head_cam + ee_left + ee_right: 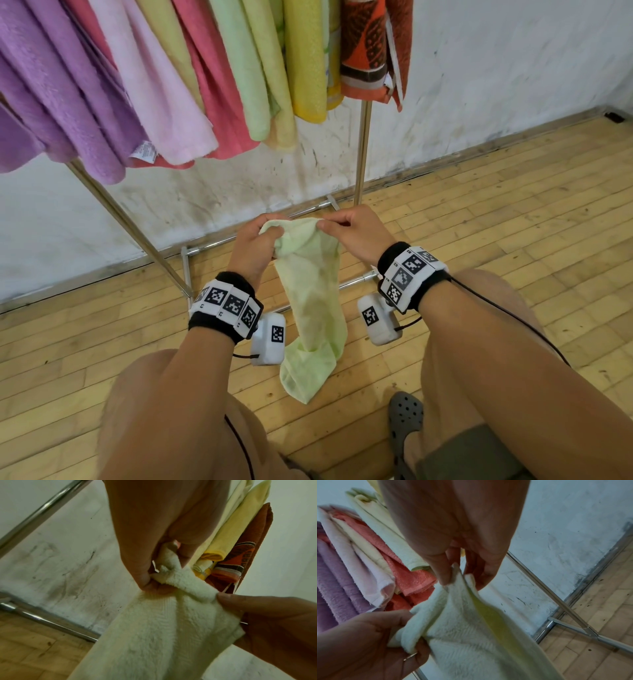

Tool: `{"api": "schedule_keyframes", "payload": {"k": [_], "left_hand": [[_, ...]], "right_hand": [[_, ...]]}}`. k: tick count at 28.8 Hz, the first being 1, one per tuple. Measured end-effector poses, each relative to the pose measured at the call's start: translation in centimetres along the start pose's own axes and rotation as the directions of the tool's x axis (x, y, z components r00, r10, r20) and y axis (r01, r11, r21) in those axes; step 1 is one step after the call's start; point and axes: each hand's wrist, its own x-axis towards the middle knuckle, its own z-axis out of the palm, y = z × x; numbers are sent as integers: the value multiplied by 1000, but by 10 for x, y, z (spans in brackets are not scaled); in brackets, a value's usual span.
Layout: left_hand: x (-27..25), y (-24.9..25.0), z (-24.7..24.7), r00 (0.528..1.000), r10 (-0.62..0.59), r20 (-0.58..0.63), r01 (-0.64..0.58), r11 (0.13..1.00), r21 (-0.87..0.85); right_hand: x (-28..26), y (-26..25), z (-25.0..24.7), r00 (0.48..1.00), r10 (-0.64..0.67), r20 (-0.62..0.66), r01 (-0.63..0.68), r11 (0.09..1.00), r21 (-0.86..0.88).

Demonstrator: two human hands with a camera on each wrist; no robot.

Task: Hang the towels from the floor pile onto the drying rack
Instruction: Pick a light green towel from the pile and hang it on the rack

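A pale green towel (313, 308) hangs from both hands in front of the drying rack (362, 147), its lower end folded just above the wooden floor. My left hand (258, 240) grips the bunched top edge of the towel (163, 628). My right hand (346, 229) pinches the same top edge a little to the right, thumb against fingers on the towel (471, 628). In the left wrist view the left hand (159, 574) has cloth curled inside its fingers. In the right wrist view the right hand (458, 577) pinches a corner.
Several towels hang along the rack: purple (51, 96), pink (164, 102), coral, light green, yellow (305, 61) and an orange patterned one (373, 48). The rack's chrome legs (130, 226) and base bars stand against a stained white wall. A grey clog (406, 421) is on the floor.
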Motion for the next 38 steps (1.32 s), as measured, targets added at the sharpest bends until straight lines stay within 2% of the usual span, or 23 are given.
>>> {"api": "schedule_keyframes", "payload": {"k": [5,10,13,15,17,22,25,28,32,35,38], "left_hand": [[-4,6,-1,1000,3,12,-3,1000,28],[0,2,-1,990,-114,77,109,992,67],[2,-1,-7,989,-141,53,137,988,73],[2,-2,-9,994,-104,21,101,989,112],[2,-2,-9,997,-73,39,65,983,174],[1,-3,-1,978,-84,190,17,945,326],[-2,-6,6,959,-53,279,-64,916,396],[1,-9,9,980,59,191,-128,919,373],[1,4,10,986,118,115,-147,948,283],[7,21,12,981,176,84,-194,922,336],[14,40,13,968,230,99,-251,888,385]], "right_hand": [[2,2,-4,997,1,-72,0,1000,19],[6,5,-3,985,-29,-168,33,999,21],[8,7,-9,978,-46,-206,42,999,-21],[8,7,-13,975,-63,-213,52,997,-57],[6,7,-12,982,-68,-176,54,995,-81],[2,7,-1,994,-101,-36,99,994,-53],[0,6,5,989,-144,28,145,988,-57],[1,4,6,989,-148,19,148,988,-43],[7,-7,6,990,-136,-47,135,991,-23],[15,-17,5,992,-115,-52,109,987,-115],[22,-33,1,987,-112,-115,94,984,-153]]}}
